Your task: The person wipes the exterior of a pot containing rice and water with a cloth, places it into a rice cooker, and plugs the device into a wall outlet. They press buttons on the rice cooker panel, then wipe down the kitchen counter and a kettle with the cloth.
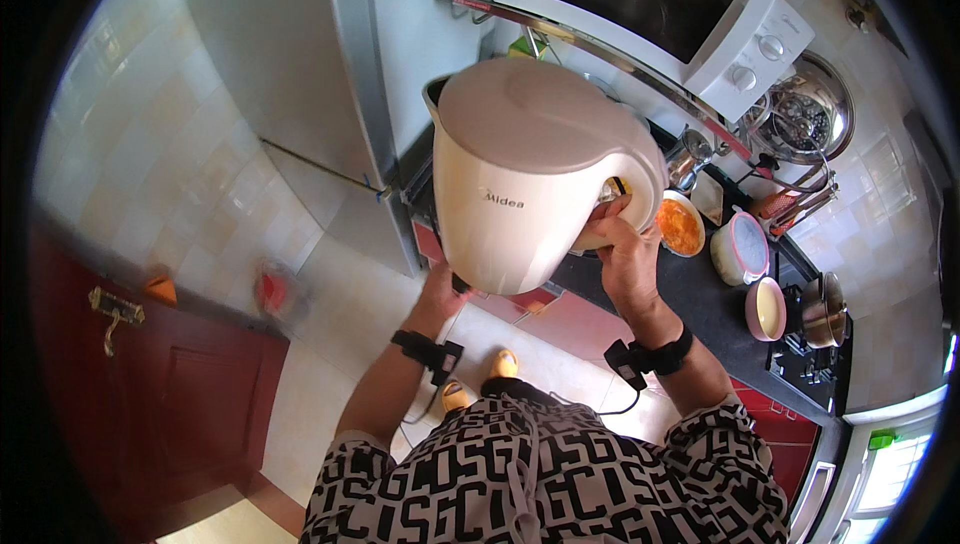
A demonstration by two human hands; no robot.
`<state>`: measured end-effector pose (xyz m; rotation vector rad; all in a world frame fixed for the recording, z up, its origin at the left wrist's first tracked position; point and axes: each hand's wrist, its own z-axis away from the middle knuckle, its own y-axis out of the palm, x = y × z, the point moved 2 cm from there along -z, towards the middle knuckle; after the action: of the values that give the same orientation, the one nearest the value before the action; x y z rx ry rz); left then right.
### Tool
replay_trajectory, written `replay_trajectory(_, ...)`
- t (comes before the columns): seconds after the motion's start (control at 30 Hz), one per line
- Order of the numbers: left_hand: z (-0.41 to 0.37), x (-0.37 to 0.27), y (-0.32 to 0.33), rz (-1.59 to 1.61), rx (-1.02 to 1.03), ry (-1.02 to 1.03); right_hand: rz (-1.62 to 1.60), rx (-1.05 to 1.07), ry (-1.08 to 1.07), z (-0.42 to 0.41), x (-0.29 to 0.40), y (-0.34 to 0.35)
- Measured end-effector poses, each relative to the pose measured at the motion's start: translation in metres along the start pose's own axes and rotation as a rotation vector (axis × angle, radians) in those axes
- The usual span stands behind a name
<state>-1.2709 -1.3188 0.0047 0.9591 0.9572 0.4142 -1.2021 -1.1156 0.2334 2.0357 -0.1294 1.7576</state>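
Observation:
A Midea electric kettle [495, 236] with a cream body and a beige lid hangs in the air before me. My right hand [628, 259] is closed around its handle, on the right side. Its lid [540, 113] is down, and the spout points away to the left. My left hand [439, 300] is at the lower left of the kettle, its fingers mostly hidden behind the body. A small black part [459, 285] shows by those fingers; I cannot tell what it is or whether it is gripped.
A white microwave [637, 4] stands on a rack above the dark counter [682, 289]. Along the counter are a bowl of orange food [681, 225], a lidded white container [740, 248], a pink bowl [765, 309] and a steel pot [823, 311]. A refrigerator [277, 56] stands at left.

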Motion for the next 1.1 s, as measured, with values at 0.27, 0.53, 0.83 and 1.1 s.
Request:
replay_trajectory(0.27,-0.106,-0.07,0.015,-0.301,-0.151,-0.033,-0.057,-0.111,-0.085,-0.091,-0.091,-0.037)
replay_trajectory(0.53,-0.185,-0.081,0.009,-0.568,-0.364,-0.142,-0.081,-0.157,-0.08,-0.159,-0.177,-0.051)
replay_trajectory(0.83,-0.255,-0.101,0.011,-0.668,-0.322,-0.137,-0.109,-0.361,-0.086,-0.187,-0.206,-0.032)
replay_trajectory(1.1,-0.287,-0.129,0.015,-0.852,-0.418,-0.061,-0.077,-0.468,-0.095,-0.214,-0.215,-0.003)
